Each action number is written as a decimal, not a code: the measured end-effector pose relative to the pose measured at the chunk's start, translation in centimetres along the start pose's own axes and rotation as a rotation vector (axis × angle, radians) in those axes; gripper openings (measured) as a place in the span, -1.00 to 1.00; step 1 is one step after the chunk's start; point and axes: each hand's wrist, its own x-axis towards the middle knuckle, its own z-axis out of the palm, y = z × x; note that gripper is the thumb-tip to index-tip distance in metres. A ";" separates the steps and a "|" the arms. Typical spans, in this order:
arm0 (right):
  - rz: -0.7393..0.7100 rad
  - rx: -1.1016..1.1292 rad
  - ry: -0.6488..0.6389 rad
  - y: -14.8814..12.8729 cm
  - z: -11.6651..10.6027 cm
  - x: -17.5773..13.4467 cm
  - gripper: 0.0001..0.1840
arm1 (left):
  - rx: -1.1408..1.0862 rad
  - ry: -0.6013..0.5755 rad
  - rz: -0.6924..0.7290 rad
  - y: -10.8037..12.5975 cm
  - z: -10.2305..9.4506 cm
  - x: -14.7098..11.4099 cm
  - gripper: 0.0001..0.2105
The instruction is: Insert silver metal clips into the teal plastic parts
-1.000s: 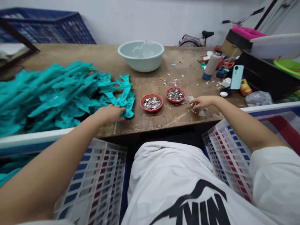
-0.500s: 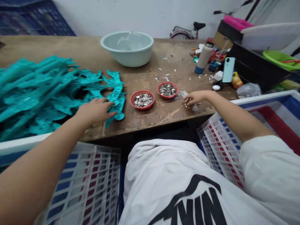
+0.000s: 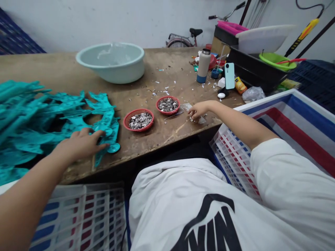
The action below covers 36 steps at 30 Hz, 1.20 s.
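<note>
My left hand (image 3: 82, 143) lies over the near edge of a heap of teal plastic parts (image 3: 23, 122), its fingers stretched and apart, touching a part with a round disc end (image 3: 114, 147). My right hand (image 3: 199, 109) is on the tabletop, fingers bent down and closed at the tips beside small shiny metal pieces. Whether a piece is between its fingertips is too small to tell. Between my hands are two red baskets full of small metal pieces, a nearer basket (image 3: 125, 122) and a farther basket (image 3: 178, 105). A thin tool (image 3: 173, 115) lies by the farther one.
Behind the baskets stands a large pale basin (image 3: 117, 71). At the right are a bottle (image 3: 204, 64), an upright phone (image 3: 229, 76), a black bin (image 3: 246, 62) and a plastic bag (image 3: 253, 94). White crates (image 3: 232, 153) flank my lap below the table edge (image 3: 167, 141).
The view has turned to the right, so the table things appear farther left. My left hand stays at the teal part's edge; my right fingers have curled in slightly at the same spot.
</note>
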 end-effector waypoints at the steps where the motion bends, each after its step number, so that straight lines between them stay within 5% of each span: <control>1: -0.001 0.002 0.002 0.0 0.0 0.1 -0.15 | 0.013 -0.006 -0.011 0.1 -0.1 -0.1 -0.08; 11: -0.024 0.030 -0.010 0.5 0.2 0.4 -0.14 | -0.054 0.014 -0.010 0.9 -2.2 -1.4 -0.59; 22: -0.048 0.045 -0.038 1.1 0.6 0.8 -0.14 | -0.295 0.239 -0.026 0.9 -2.2 -2.3 -0.47; 29: -0.055 0.035 -0.060 1.5 0.3 0.6 -0.16 | -0.222 0.279 0.029 3.0 -1.1 -3.9 -0.25; 36: -0.052 0.031 -0.052 0.9 0.3 0.3 -0.13 | -0.141 0.403 0.072 3.4 -2.7 -5.6 -0.34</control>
